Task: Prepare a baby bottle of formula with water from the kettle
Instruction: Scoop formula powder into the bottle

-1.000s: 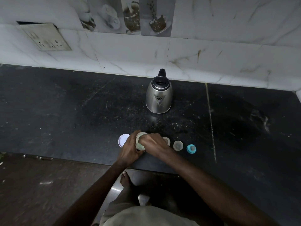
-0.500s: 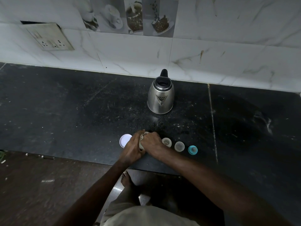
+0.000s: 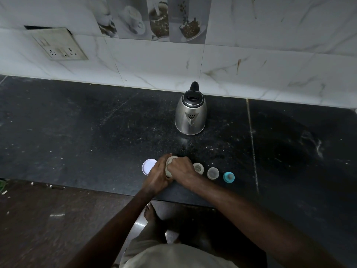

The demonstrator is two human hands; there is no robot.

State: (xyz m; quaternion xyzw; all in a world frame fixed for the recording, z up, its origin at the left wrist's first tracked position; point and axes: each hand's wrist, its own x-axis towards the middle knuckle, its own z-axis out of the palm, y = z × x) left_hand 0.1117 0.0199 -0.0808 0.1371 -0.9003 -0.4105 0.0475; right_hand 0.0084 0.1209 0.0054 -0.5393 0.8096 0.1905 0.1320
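A steel kettle (image 3: 190,113) with a black lid and handle stands near the back wall. Both hands close around a pale container (image 3: 169,163) at the counter's front edge. My left hand (image 3: 156,176) wraps its left side and my right hand (image 3: 181,169) covers its top and right side, so most of it is hidden. A white round lid (image 3: 147,165) lies flat just left of my left hand. To the right sit in a row an open clear bottle (image 3: 198,168), a clear cap (image 3: 213,173) and a teal nipple ring (image 3: 229,177).
The black stone counter (image 3: 87,132) carries scattered white specks in front of the kettle. A socket panel (image 3: 59,46) is set in the tiled wall at the back left. The floor and my bare foot (image 3: 149,211) show below the counter edge.
My right hand has closed further over the top of the pale container. Both hands stay in the same spot; the view has shifted slightly.
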